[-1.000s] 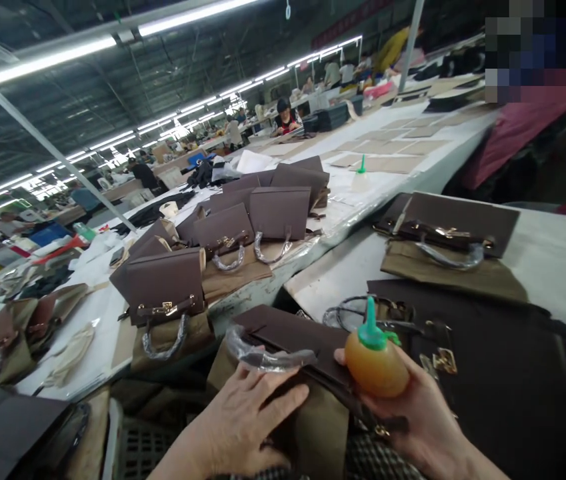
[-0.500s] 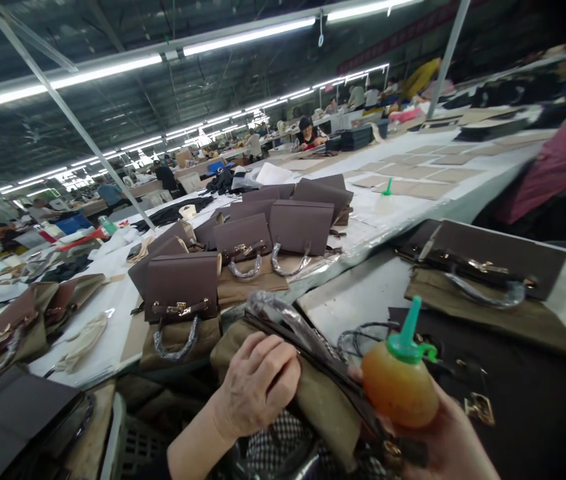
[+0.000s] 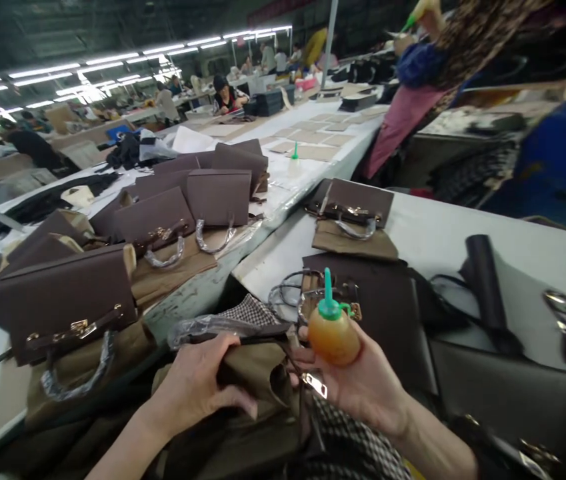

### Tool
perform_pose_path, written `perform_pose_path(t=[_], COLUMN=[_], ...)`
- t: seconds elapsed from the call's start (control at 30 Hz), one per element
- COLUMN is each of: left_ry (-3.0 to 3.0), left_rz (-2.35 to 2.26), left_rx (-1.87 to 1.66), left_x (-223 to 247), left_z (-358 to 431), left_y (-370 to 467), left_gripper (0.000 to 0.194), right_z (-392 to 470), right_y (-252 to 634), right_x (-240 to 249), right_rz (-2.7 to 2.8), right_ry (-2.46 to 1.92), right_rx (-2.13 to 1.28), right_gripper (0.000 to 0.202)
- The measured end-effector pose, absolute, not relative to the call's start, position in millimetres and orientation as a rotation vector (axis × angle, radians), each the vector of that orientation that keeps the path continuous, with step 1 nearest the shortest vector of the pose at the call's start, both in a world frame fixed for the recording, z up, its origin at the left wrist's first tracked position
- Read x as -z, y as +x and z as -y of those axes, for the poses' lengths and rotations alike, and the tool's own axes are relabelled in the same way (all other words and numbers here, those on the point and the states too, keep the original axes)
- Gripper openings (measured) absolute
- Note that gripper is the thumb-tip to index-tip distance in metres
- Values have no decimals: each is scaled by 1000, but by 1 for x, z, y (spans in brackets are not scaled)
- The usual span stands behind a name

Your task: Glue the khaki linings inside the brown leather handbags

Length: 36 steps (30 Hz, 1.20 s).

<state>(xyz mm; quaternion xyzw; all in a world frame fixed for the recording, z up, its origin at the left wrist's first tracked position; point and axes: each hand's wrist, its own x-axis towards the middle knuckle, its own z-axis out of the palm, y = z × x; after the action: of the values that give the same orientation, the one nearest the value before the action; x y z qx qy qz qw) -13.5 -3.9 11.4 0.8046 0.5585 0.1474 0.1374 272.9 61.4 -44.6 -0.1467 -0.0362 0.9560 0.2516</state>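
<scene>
An unfinished handbag with olive lining [image 3: 257, 373] lies across my lap area, a metal zipper pull [image 3: 315, 385] at its right end. My left hand [image 3: 195, 380] grips the bag's upper edge, thumb over the lining, beside a plastic-wrapped handle [image 3: 213, 328]. In the palm of my right hand [image 3: 370, 383] rests a round squeeze bottle [image 3: 335, 337] of amber liquid, its green nozzle pointing up. The right fingertips also reach the bag's edge near the zipper; part of them is hidden behind the bottle. Black-and-white checked cloth [image 3: 353, 433] shows below.
Several dark brown handbags [image 3: 80, 293] stand on the white table at left. Another bag [image 3: 355, 207] and dark leather pieces [image 3: 377, 293] lie on the right-hand table. A second green-nozzled bottle [image 3: 295, 155] stands farther back. A co-worker's arm [image 3: 420, 60] leans in at upper right.
My view has swung right and down. The left hand has moved from the bag's front to its edge, and the lining is now folded open. The right hand still holds the bottle.
</scene>
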Motion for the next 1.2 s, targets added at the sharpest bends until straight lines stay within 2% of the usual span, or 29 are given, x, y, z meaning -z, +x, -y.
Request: perform_pose_path(t=[0.07, 0.23, 0.37, 0.43, 0.47, 0.57, 0.63, 0.7, 0.8, 0.87, 1.03, 1.2], left_ry=[2326, 2433, 2441, 2411, 2374, 2279, 2292, 2333, 2429, 2521, 2834, 2833], left_rz=[-1590, -1603, -1662, -1620, -1596, -1567, -1565, -1563, -1546, -1515, -1419, -1430], left_rx=[-304, -124, -207, -300, -335, -337, -304, -307, -433, -573, -751, -763], left_x=[-15, -15, -7, -7, -7, -10, -9, -5, 5, 13, 24, 16], left_z=[-2, -10, -11, -10, -9, -5, -2, -1, 0, -1, -2, -1], left_y=[-12, -8, -9, -10, -10, -10, -9, -8, -6, -5, -10, -18], left_gripper=[76, 65, 42, 39, 49, 98, 112, 100, 54, 39, 26, 30], right_z=[-57, -43, -39, -41, -43, -47, -49, -50, -51, -52, -56, -64], right_y=[281, 281, 269, 263, 261, 252, 247, 240, 231, 226, 233, 264], right_x=[49, 52, 49, 44, 41, 29, 21, 15, 10, 8, 13, 17], right_rz=[126, 16, -88, -111, -121, -175, -227, -274, -308, -318, -266, 33], right_ry=[-388, -362, -308, -326, -330, -352, -395, -430, -453, -483, -481, -635], right_rx=[-2548, -2522, -2587, -2564, -2544, -2484, -2450, -2416, -2396, -2376, -2373, -2335], right_gripper=[53, 52, 56, 55, 53, 47, 45, 44, 43, 44, 46, 45])
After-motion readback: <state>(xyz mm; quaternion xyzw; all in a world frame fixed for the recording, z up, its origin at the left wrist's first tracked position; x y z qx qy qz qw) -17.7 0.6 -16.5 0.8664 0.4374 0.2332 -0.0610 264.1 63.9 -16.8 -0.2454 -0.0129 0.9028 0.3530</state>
